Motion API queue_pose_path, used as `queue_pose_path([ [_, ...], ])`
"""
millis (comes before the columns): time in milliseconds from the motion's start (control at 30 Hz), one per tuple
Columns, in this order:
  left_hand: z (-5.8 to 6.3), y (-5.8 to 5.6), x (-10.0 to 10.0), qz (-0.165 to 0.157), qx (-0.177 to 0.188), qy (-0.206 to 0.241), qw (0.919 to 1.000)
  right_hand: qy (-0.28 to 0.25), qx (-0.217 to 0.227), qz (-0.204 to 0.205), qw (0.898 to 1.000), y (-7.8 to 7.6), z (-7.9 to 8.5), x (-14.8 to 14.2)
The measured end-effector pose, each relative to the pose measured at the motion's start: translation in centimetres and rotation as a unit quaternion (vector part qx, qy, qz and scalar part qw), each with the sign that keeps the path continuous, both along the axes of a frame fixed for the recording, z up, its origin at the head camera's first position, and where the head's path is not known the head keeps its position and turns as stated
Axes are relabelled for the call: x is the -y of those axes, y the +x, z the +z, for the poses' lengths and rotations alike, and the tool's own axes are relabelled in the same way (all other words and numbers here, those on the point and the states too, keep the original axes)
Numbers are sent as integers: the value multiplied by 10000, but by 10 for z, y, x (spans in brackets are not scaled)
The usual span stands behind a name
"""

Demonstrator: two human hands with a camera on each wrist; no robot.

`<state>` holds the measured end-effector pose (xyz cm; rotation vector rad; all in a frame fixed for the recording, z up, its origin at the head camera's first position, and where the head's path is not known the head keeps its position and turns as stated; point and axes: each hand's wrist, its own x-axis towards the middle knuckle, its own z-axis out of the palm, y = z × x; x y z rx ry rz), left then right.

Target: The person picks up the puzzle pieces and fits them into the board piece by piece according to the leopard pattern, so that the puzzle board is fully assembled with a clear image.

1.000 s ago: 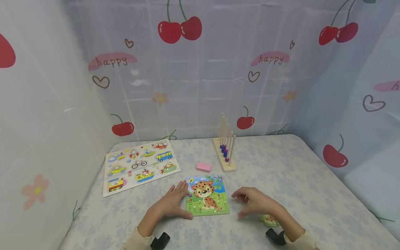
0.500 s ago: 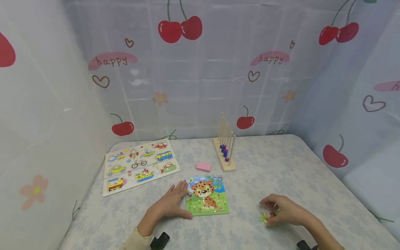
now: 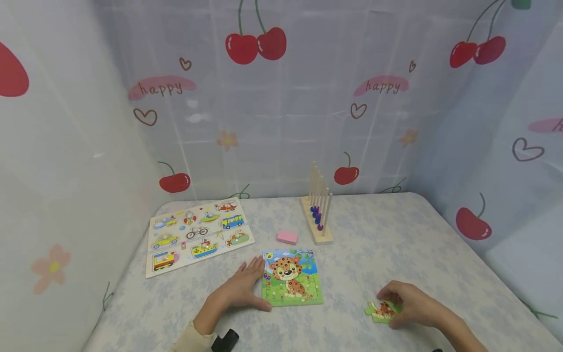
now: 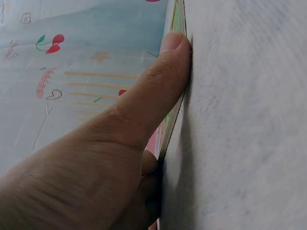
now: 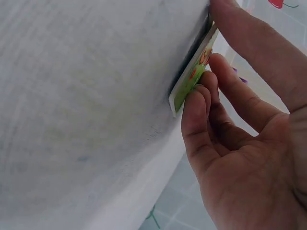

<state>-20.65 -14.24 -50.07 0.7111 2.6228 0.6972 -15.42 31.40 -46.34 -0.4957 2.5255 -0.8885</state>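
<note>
A square leopard jigsaw puzzle (image 3: 292,278) lies flat on the table in the head view. My left hand (image 3: 239,288) rests along its left side, fingers stretched out and thumb at the lower left corner; the left wrist view shows the thumb (image 4: 172,52) against the puzzle's edge. To the right, my right hand (image 3: 411,304) has thumb and curled fingers around a green and orange jigsaw puzzle piece (image 3: 381,312), low over the tabletop. In the right wrist view the puzzle piece (image 5: 194,74) sits between thumb and fingertips, partly hidden by them.
A wooden peg board (image 3: 198,237) with vehicle pictures lies at the left. Behind the leopard puzzle is a pink block (image 3: 287,237). A wooden rack (image 3: 323,238) with upright rods and blue and purple beads stands further back. A cherry-print curtain (image 3: 281,122) encloses the table.
My right hand has moved right, away from the leopard puzzle, to the loose puzzle piece, and its fingers have come around it. The left hand has stayed at the puzzle's left edge.
</note>
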Motion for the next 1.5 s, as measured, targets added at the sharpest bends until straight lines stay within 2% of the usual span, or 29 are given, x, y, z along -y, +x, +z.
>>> queue_pose_path([
  [200,-1,3,0,-7,66,118,9999,33,47,67,10000,-1,0,1],
  [400,1,2,0,-7,70,64,10000,281,11,126,9995,-5,4,2],
  [700,1,1,-1,-5,60,30,10000,103,30,213,9997,-5,4,0],
  [1000,0,2,0,2,93,51,9999,-86,-577,384,9976,-4,6,7],
  [1133,0,2,0,13,78,55,10000,-86,-675,311,9972,-4,10,10],
  [1367,-1,1,-1,17,86,59,9999,60,-512,85,9986,-5,11,13],
  [1500,-1,1,-1,8,75,44,10000,151,-712,5,9973,-4,11,19],
])
